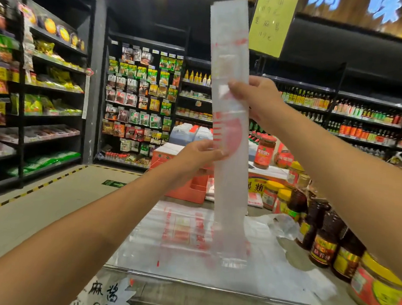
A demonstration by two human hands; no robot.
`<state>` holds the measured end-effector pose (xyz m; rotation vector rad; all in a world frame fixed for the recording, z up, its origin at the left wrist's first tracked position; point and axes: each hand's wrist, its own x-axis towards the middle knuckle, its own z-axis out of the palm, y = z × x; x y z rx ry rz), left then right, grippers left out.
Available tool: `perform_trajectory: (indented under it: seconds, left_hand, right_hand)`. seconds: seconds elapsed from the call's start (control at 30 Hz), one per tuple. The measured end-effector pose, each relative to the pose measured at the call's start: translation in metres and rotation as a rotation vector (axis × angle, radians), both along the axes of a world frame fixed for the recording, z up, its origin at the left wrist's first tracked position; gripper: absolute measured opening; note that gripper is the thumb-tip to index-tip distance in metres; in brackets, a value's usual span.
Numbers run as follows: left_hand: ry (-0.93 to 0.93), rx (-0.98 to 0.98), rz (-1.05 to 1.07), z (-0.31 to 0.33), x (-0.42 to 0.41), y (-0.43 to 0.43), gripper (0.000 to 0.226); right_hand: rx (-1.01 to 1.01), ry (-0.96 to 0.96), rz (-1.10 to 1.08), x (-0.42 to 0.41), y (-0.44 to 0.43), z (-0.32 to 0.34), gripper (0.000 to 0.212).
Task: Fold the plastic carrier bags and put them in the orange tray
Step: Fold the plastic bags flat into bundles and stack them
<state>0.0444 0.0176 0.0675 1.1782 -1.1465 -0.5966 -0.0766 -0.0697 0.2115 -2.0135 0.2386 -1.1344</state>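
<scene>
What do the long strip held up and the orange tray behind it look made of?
The strip: thin plastic film, milky and translucent with red print; things behind show faintly through it. The left hand and right hand pinch it. The orange tray: probably rigid moulded plastic, matte, with smooth even-coloured walls; mostly hidden, so unsure.

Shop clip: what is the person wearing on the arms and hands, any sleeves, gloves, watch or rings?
Nothing worn is visible. The left hand and right hand have no gloves, and no ring, watch or bracelet shows on the sides in view. The left forearm and right forearm are bare to the frame edge, with no sleeve in sight.
</scene>
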Motion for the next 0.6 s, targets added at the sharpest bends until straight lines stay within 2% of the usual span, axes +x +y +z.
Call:
perform_trajectory:
  seconds: [0.1,0.27,0.37,0.6]
  left_hand:
    - [0.043,0.036,-0.088,-0.001,-0.009,0.003,0.037]
    - [0.025,0.128,-0.094,-0.015,-0.022,0.007,0.027]
    - [0.027,0.196,-0.14,-0.027,-0.029,0.013,0.029]
    - [0.2,0.275,-0.235,-0.064,-0.055,0.019,0.037]
  right_hand:
    - [0.082,-0.041,0.016,-0.004,-0.006,0.005,0.013]
    - [0.182,-0.055,0.008,-0.003,-0.029,-0.001,0.022]
    - [0.261,-0.039,-0.012,-0.001,-0.043,-0.012,0.017]
    - [0.377,0.14,-0.14,0.013,-0.09,-0.078,0.028]
